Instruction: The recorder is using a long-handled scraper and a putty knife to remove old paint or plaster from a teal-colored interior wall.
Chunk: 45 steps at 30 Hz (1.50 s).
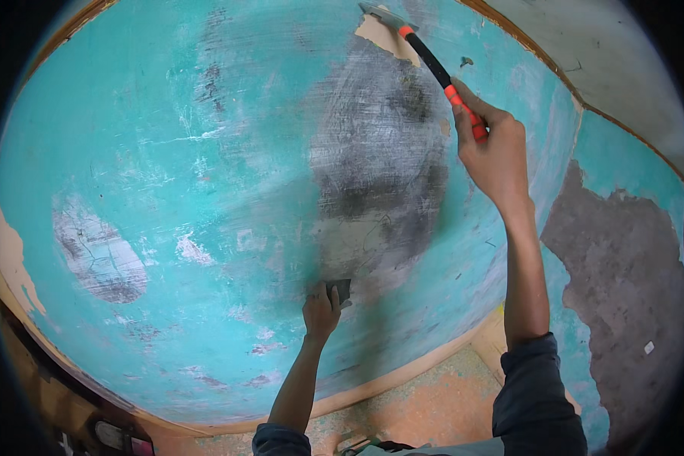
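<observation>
My right hand [496, 148] grips the red and black handle of a scraper [430, 60] at the upper right. Its broad metal blade lies against the turquoise painted wall [251, 171], at a beige bare patch [385, 40] with ragged edges. Low in the middle, my left hand [322, 310] holds a small dark flat piece, perhaps sandpaper [338, 290], against the wall. Between the two hands runs a large grey, scuffed area [376, 131] where the paint is worn. A paler oval patch with cracks [100, 251] shows at the left.
A small hook or peg [465, 61] sticks out of the wall near the scraper. Wooden trim [524, 43] borders the wall above. The adjoining wall at right has a large bare grey patch [621, 268]. Below is a speckled floor [433, 393]; dark items sit at lower left.
</observation>
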Available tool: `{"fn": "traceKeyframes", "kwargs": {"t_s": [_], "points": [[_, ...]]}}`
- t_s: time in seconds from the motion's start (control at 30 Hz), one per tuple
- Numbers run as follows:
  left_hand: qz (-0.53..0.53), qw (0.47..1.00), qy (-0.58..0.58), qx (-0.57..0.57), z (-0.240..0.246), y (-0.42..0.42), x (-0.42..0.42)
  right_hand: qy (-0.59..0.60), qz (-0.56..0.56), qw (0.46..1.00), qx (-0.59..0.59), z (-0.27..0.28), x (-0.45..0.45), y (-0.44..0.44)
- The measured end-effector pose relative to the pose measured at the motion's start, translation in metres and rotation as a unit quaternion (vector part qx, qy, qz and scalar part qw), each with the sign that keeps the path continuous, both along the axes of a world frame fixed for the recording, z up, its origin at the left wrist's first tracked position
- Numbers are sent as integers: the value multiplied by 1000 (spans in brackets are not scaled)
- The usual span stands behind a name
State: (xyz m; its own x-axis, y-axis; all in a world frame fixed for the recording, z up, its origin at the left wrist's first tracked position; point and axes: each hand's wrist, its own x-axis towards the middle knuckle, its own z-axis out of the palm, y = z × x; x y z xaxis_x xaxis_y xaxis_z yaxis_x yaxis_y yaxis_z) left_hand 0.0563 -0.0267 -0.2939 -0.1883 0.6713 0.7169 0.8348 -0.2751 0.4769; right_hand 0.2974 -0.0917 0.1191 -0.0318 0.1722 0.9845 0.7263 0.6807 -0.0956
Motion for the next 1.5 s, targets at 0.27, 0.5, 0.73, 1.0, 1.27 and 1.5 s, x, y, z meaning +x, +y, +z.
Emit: {"fn": "traceKeyframes", "kwargs": {"t_s": [0.27,0.5,0.73,1.0,1.27,1.5], "points": [[-11,1000,-15,-19,7,-1,-2,-8,-41,999,-14,8,-4,9],[-27,999,6,-15,-3,-1,-3,-25,-38,999,13,13,-9,-2],[-49,998,2,-41,8,-1,-6,-10,-30,999,-17,24,-19,-6],[-93,993,-8,-78,7,-7,-13,-7,-48,999,-12,20,-14,-8],[-107,991,26,-76,-1,-3,-24,-3,-69,995,-75,34,-9,-15],[-142,980,6,-141,12,-4,-19,2,-74,995,-74,51,-7,-19]]}}
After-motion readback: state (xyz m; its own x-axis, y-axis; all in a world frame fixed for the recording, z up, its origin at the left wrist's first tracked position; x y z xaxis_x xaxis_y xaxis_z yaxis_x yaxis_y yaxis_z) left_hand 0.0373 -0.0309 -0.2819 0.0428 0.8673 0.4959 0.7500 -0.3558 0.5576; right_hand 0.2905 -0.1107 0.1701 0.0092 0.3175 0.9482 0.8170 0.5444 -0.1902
